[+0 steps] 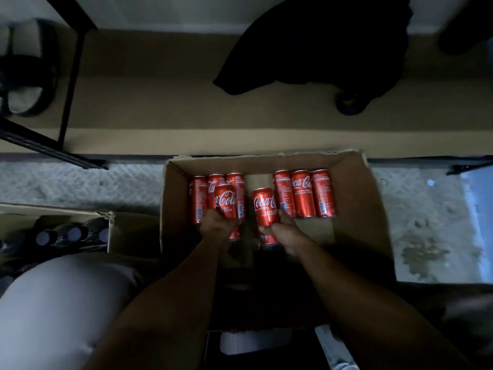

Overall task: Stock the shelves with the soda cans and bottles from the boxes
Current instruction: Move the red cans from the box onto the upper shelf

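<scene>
An open cardboard box (357, 198) sits on the floor in front of me with several red Coca-Cola cans lying inside. My left hand (217, 225) grips one red can (226, 200) lifted above a row of three cans (198, 198) at the box's left. My right hand (285, 233) grips another red can (264, 206) near the box's middle. Three more cans (304, 193) lie side by side at the right of the box.
A second cardboard box (128, 231) with several dark bottles (72, 233) stands at the left. A tan shelf board (160, 108) runs across beyond the box, with a dark cloth (306, 49) on it and a black metal frame leg (70, 84) at left. My knee (61, 303) is lower left.
</scene>
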